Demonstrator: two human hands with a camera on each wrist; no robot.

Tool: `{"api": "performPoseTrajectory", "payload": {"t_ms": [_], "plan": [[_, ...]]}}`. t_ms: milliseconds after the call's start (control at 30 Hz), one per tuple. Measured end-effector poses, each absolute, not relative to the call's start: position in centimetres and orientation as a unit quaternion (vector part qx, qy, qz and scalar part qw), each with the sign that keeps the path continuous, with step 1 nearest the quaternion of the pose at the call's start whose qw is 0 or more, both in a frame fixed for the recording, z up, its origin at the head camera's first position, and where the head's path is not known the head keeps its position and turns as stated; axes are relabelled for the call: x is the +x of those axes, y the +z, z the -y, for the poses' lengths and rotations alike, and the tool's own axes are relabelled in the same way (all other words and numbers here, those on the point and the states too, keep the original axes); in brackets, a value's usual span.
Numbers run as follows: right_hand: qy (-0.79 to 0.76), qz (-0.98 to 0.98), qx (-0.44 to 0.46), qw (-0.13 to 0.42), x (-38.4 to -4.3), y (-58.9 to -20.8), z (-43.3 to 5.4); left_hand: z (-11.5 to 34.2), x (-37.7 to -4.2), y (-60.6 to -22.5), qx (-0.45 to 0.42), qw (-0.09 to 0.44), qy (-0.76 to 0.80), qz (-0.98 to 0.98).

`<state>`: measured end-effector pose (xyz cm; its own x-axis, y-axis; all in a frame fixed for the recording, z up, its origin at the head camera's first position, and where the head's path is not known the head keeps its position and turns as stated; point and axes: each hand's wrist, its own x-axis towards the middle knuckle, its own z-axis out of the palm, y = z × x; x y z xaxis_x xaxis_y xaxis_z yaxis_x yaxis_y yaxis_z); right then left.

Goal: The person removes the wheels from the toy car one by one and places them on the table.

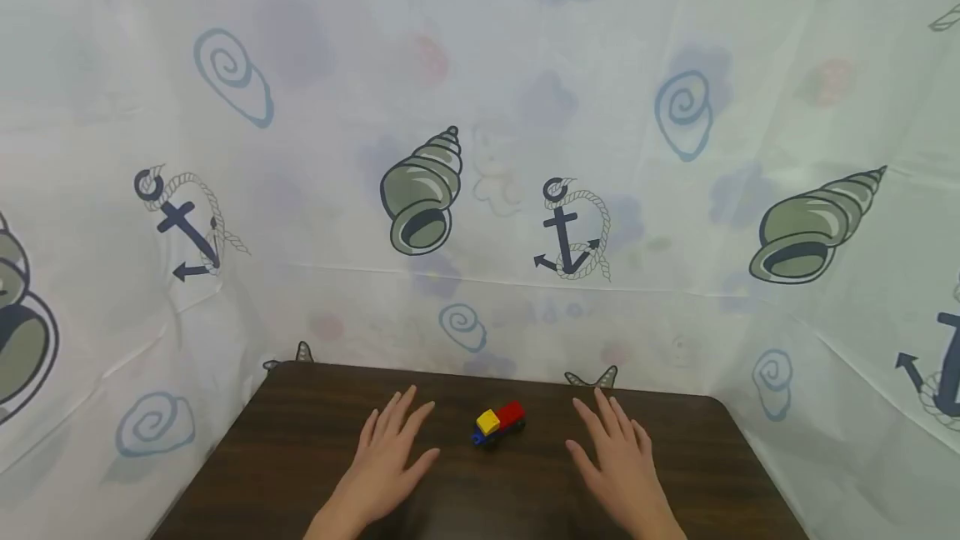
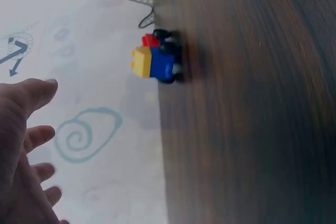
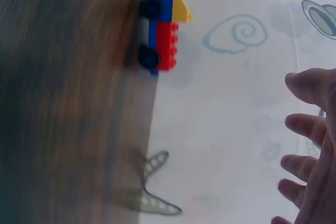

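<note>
A small toy truck built of bricks (image 1: pixel 498 422) stands on the dark wooden table between the two hands. It has a blue base, a yellow block at its front left, a red studded brick behind and black wheels. To its left, the left hand (image 1: pixel 386 457) is held with fingers spread, apart from the truck. On the other side the right hand (image 1: pixel 617 461) is likewise spread and touches nothing. The left wrist view shows the truck's blue and yellow end (image 2: pixel 161 62); the right wrist view shows its side with the red brick (image 3: pixel 166 46).
The table (image 1: pixel 300 440) is dark wood grain with rounded far corners. Behind it and along both sides hangs a pale curtain (image 1: pixel 510 90) printed with shells, anchors, ropes and starfish. Its cloth meets the table's far edge.
</note>
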<state>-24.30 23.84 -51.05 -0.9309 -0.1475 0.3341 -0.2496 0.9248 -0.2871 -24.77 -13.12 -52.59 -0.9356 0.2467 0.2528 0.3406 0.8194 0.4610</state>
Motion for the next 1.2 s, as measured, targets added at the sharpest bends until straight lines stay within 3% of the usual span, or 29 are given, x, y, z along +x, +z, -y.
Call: {"api": "performPoseTrajectory", "payload": {"t_ms": [100,300,367,500,733,1200], "plan": [[0.232,0.960,0.107,0.115,-24.9,-51.9,-23.0,12.0,-26.0,-53.3,-0.163,0.075,-0.305,0.935],[0.438,0.890,0.124,-0.045,-26.9,-54.9,-21.1,8.5,-29.2,-54.9,-0.176,0.037,-0.386,0.905],[0.465,0.873,0.132,-0.067,-27.4,-55.9,-20.4,7.1,-30.3,-55.5,-0.169,0.044,-0.392,0.903],[0.463,0.874,0.134,-0.054,-28.6,-57.1,-18.5,4.9,-31.9,-56.6,-0.134,0.059,-0.385,0.911],[0.413,0.908,0.059,-0.032,-30.8,-58.6,-15.7,3.2,-33.6,-58.7,-0.074,0.064,-0.376,0.922],[0.326,0.945,0.014,-0.009,-29.6,-59.5,-14.1,2.6,-32.3,-60.0,-0.076,0.016,-0.439,0.895]]}}
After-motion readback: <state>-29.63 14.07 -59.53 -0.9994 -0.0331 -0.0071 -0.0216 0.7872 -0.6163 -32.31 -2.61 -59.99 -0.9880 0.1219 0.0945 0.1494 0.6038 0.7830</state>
